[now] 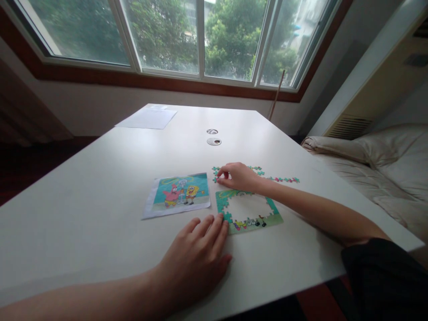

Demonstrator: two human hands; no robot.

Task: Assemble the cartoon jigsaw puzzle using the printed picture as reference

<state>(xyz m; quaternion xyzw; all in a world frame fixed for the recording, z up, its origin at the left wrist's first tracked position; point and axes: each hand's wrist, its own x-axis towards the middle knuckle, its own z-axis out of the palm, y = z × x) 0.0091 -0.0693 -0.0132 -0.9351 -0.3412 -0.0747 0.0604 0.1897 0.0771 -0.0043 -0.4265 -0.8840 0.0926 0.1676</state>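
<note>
A jigsaw frame [249, 210] lies on the white table [100, 187], its green border assembled and its middle bare. My left hand [195, 258] rests flat on the table with fingers stretched out, fingertips touching the frame's lower left corner. My right hand [237, 177] reaches past the frame's top edge, fingers pinched on a loose puzzle piece [216, 179]. More loose pieces [284, 179] lie in a row to the right of that hand. A printed cartoon reference picture [179, 194] lies left of the frame.
A sheet of paper [147, 119] lies at the table's far left. Two round cable holes [214, 141] sit mid-table toward the window. A bed with beige bedding [368, 165] stands along the table's right side. A stick [276, 94] leans by the window.
</note>
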